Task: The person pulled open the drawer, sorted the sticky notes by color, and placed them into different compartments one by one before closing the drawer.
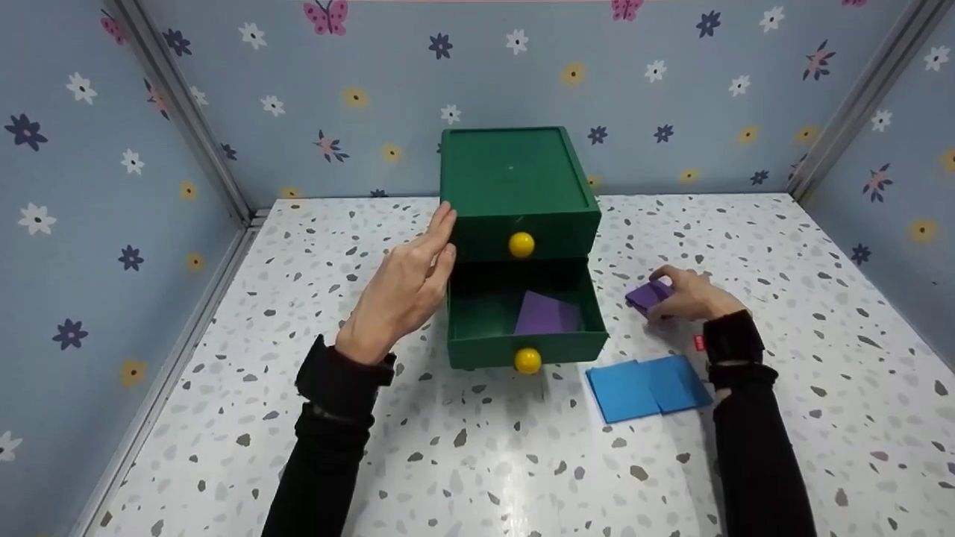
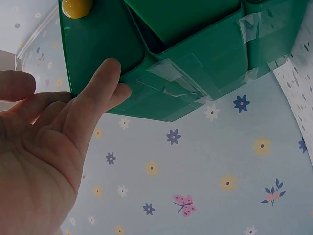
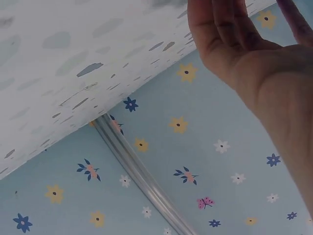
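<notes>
A green two-drawer box with yellow knobs stands on the speckled table, its lower drawer pulled out and its upper one closed. My left hand rests its fairly straight fingers against the box's left side, near the front corner; the left wrist view shows the fingertips touching the green wall. Inside the lower drawer lies a purple flat piece. Right of the drawer, my right hand pinches purple square pieces between thumb and fingers, at the table surface. The right wrist view does not show these pieces.
Two blue flat squares lie overlapping in front of the right hand. A small red tag shows beside the right wrist. Flower-patterned walls enclose the table at the back and sides. Clear tape crosses the box's side.
</notes>
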`<state>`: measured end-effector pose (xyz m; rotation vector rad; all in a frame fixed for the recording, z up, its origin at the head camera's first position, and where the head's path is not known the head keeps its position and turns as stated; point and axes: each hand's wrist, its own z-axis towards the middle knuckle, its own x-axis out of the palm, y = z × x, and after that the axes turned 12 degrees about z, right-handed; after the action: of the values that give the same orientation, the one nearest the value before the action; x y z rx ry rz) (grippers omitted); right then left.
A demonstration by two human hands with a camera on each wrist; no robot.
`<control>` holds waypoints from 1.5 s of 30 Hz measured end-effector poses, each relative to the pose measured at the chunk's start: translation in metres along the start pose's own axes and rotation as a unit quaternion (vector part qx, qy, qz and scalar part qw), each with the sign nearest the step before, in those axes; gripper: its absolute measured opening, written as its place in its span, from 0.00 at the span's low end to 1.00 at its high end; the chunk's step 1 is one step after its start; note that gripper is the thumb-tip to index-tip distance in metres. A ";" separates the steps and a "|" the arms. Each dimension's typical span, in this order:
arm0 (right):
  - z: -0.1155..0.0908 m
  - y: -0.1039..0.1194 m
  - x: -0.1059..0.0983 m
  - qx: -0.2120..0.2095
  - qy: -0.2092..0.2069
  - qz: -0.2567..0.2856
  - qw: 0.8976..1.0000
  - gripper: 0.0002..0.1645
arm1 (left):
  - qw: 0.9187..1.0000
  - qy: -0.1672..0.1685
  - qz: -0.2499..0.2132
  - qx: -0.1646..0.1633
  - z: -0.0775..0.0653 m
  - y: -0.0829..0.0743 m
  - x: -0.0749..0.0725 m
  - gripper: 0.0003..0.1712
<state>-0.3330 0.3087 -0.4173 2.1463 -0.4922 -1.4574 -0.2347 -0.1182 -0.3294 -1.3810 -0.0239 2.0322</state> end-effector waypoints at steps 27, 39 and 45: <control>-0.005 0.014 0.013 0.034 0.000 -0.074 0.997 0.36 | 1.000 0.009 -0.003 -0.007 0.000 -0.002 -0.001 0.30; -0.003 0.020 0.010 0.026 0.027 -0.022 0.999 0.35 | 1.000 0.001 0.007 -0.002 0.000 -0.001 -0.001 0.30; -0.006 0.020 0.012 0.050 0.024 -0.034 0.998 0.39 | 1.000 0.002 0.005 -0.004 0.000 -0.002 -0.001 0.30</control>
<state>-0.3236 0.2871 -0.4123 2.2913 -0.4891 -1.4421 -0.2337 -0.1173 -0.3282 -1.3926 -0.0223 2.0392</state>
